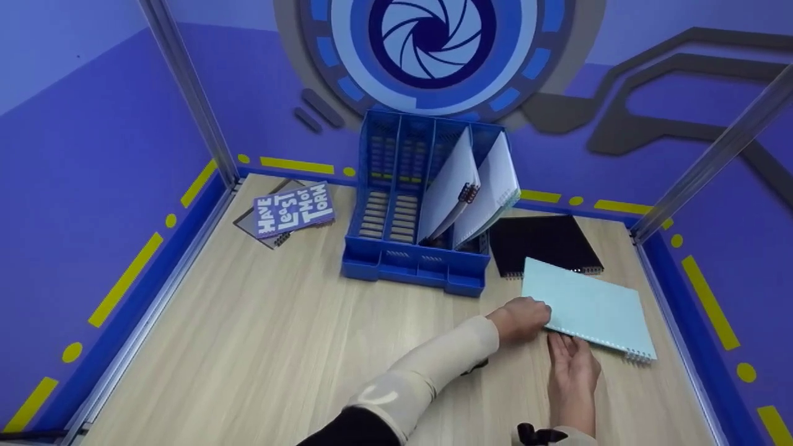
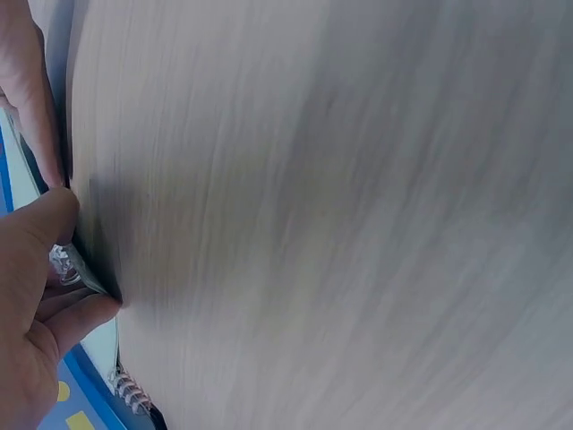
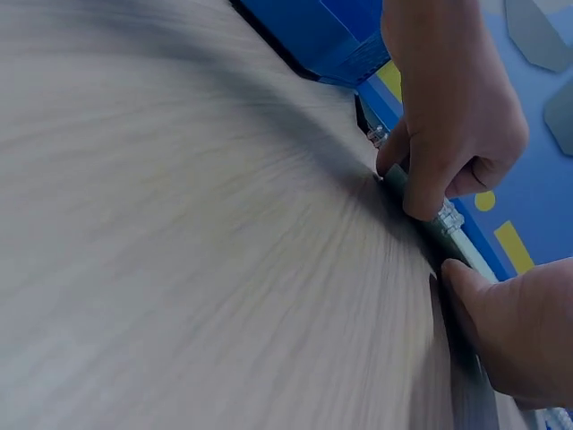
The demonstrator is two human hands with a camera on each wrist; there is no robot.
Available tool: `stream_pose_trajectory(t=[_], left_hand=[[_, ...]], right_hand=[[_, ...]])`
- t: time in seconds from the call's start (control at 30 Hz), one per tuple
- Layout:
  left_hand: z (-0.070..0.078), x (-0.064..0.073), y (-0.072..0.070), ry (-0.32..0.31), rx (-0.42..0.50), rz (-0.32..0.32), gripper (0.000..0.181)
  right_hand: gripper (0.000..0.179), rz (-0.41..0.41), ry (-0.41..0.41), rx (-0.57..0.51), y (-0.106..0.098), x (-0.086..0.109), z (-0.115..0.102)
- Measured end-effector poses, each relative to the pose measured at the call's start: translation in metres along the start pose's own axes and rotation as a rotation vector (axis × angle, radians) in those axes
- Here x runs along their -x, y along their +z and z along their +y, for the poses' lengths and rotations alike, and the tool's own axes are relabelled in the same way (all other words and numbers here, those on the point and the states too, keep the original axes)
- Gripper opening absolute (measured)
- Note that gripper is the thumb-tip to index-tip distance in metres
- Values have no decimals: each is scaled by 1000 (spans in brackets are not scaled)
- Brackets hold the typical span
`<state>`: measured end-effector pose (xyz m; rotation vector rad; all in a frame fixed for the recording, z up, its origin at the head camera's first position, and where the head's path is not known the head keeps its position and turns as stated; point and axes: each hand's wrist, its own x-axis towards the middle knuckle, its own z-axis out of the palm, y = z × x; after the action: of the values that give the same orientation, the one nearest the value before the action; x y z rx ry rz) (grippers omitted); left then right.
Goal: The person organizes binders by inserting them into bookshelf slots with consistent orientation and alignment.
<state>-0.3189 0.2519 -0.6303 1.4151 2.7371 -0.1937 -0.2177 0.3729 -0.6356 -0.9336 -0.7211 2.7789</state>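
A pale blue spiral notebook (image 1: 591, 303) lies at the right of the table, partly over a black spiral notebook (image 1: 545, 241). At its near left edge, my left hand (image 1: 523, 319) pinches the bound side between thumb and fingers. The left wrist view shows the left hand (image 2: 36, 305) gripping that edge close to the tabletop. Palm up beside it, my right hand (image 1: 575, 365) reaches the same edge with fairly straight fingers; their tips are partly hidden. In the right wrist view the right hand (image 3: 519, 331) touches the edge below the pinching left hand (image 3: 457, 116).
A blue desk file rack (image 1: 415, 266) stands at the back, with white-paged spiral notebooks (image 1: 452, 186) leaning in its right compartments. To its left, a purple lettered notebook (image 1: 294, 210) lies on a grey notebook (image 1: 248, 223). Metal-framed panels (image 1: 198, 93) border the table (image 1: 248, 347).
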Motion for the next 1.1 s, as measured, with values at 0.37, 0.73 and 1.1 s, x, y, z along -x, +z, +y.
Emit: stream_pose_trajectory(t=[0.37, 0.73, 1.1], left_hand=[[2, 18, 5, 4, 113, 22, 15], [5, 26, 8, -2, 95, 34, 17], [8, 39, 7, -39, 158, 21, 14]], right_hand=[[72, 6, 12, 67, -5, -15, -11], [79, 29, -4, 110, -10, -20, -13], [77, 12, -44, 108, -14, -18, -8]])
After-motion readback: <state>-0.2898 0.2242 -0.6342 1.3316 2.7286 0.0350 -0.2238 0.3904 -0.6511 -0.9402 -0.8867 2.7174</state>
